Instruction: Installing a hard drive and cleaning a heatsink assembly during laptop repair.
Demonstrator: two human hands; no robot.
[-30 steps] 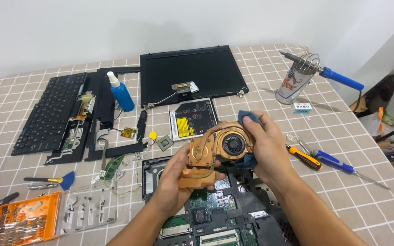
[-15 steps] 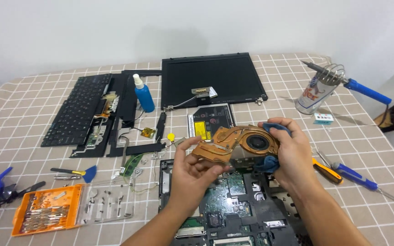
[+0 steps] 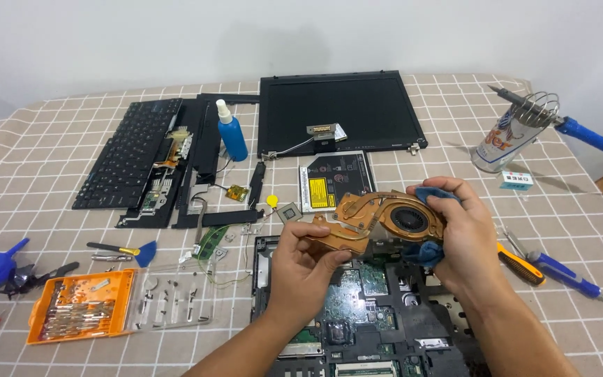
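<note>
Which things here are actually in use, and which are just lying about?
In use: left hand, right hand, copper heatsink with fan, blue cloth.

Lying about: keyboard, blue bottle, screen panel, orange bit case, soldering iron.

Black laptop screen (image 3: 340, 112) flat at back; yellow label (image 3: 317, 188) on drive.

Counted around the open black laptop base (image 3: 357, 328): one copper heatsink with round fan (image 3: 378, 220) and one blue cloth (image 3: 423, 251) above it; one black screen panel (image 3: 340, 112), one black keyboard (image 3: 130, 160) and one blue spray bottle (image 3: 232, 132) beyond; one orange bit case (image 3: 82, 314) left; two blue-handled screwdrivers (image 3: 560, 269) right
</note>
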